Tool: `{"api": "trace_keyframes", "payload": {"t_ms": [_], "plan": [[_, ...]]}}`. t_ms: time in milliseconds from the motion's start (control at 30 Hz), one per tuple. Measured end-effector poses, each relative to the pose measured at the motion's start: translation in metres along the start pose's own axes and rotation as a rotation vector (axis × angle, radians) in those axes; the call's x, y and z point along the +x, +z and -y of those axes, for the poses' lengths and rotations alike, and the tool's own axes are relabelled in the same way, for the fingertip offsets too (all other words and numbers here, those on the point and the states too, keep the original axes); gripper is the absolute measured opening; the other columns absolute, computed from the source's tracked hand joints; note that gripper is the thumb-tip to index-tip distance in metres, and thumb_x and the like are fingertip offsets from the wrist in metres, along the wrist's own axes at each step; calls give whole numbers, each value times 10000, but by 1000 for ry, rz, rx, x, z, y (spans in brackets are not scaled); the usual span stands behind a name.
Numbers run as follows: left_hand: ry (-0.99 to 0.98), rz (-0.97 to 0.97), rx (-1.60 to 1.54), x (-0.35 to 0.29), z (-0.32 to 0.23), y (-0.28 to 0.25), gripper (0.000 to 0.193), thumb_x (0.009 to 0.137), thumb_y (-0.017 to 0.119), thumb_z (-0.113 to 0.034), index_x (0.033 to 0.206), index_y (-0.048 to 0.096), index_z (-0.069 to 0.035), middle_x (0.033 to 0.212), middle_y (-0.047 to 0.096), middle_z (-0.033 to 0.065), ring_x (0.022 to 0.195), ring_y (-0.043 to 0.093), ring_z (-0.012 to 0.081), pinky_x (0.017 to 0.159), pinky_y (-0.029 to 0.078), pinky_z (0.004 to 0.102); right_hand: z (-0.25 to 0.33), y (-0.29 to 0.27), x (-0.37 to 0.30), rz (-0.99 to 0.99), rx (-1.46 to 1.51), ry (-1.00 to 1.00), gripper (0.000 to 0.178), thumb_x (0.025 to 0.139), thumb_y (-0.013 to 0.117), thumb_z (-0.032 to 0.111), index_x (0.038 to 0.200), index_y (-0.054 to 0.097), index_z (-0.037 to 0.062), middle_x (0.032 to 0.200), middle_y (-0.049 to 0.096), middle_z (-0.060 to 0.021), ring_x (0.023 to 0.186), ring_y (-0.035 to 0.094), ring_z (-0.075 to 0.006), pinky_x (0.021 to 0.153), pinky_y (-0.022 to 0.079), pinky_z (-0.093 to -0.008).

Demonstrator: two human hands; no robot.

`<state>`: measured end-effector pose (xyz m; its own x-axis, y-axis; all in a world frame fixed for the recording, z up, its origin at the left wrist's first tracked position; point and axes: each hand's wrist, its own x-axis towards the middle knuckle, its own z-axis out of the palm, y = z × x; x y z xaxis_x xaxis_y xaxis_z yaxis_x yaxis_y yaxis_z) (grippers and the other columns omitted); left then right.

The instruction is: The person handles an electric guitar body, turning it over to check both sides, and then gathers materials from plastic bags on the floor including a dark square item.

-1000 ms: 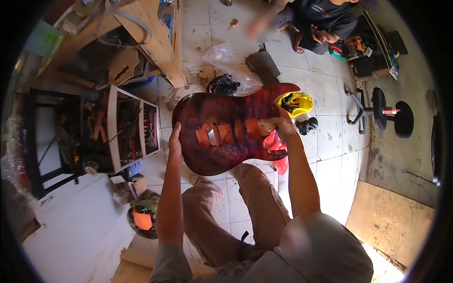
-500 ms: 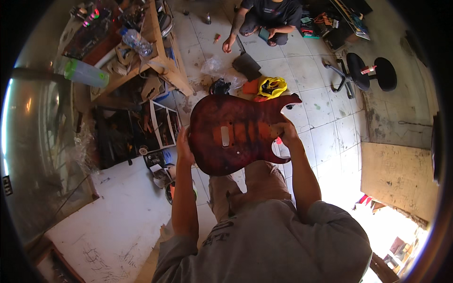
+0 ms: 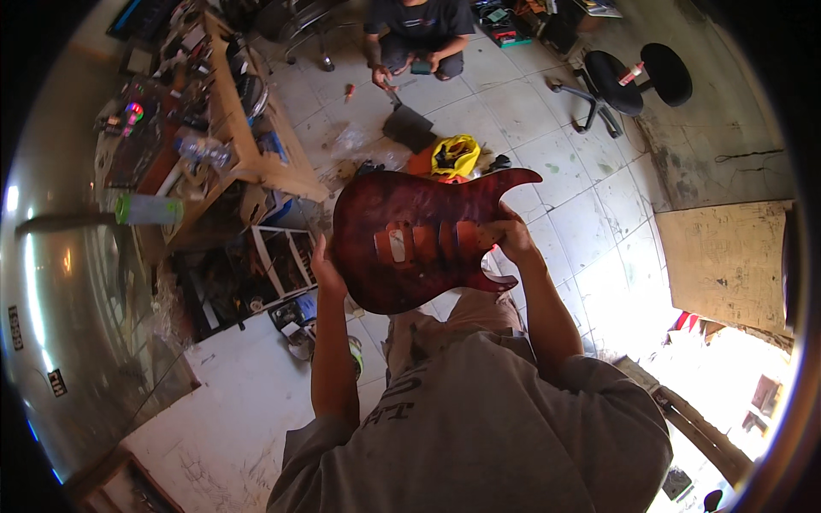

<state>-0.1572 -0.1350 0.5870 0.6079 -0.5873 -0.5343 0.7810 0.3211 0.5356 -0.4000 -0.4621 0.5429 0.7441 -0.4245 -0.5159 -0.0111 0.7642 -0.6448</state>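
Note:
Between my two hands is a dark red guitar body (image 3: 368, 282), held up in front of me above my knees, its routed face toward me. Several cavities are cut into the middle of that face, one running through to a pale slot. My left hand (image 3: 326, 269) presses against the rounded bottom end, fingers going behind the edge. At the other end my right hand (image 3: 513, 238) grips the neck joint between the two horns, thumb on the face and the other fingers hidden behind.
A person (image 3: 419, 34) squats on the tiled floor ahead with a dark block in one hand. A yellow bag (image 3: 456, 156) and a grey sheet (image 3: 409, 128) lie beyond the guitar body. A cluttered wooden bench (image 3: 282, 167) stands left, a black chair (image 3: 611, 83) far right, a white board (image 3: 231, 385) near left.
The guitar body has shifted slightly left with both hands and its face has tilted a little. My view has turned, so the surroundings sit differently. The squatting person's hand has come to the grey sheet.

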Motion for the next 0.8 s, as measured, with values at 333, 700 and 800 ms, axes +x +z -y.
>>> {"api": "trace_keyframes", "payload": {"t_ms": [333, 700, 800], "plan": [[47, 22, 159, 98, 131, 179, 448, 967, 518, -362, 1255, 590, -26, 1252, 634, 123, 1186, 580, 286, 1076, 395, 423, 111, -174, -35, 38, 34, -174, 587, 809, 546, -83, 1370, 373, -100, 987, 701, -208, 839, 705, -267, 772, 556, -353], [-306, 382, 363, 218, 224, 278, 596, 948, 510, -464, 1335, 540, -13, 1338, 573, 138, 1237, 534, 286, 1097, 371, 418, 180, -269, -112, -163, 144, -234, 335, 925, 571, 118, 1190, 567, -85, 1046, 685, -158, 899, 690, -243, 795, 556, -377], [-188, 412, 516, 275, 235, 268, 625, 949, 510, -467, 1367, 510, -2, 1356, 557, 140, 1253, 522, 280, 1103, 364, 410, 186, -247, -120, -250, 116, -316, 296, 925, 589, 145, 1128, 626, -67, 1046, 682, -130, 910, 684, -228, 763, 554, -373]]}}
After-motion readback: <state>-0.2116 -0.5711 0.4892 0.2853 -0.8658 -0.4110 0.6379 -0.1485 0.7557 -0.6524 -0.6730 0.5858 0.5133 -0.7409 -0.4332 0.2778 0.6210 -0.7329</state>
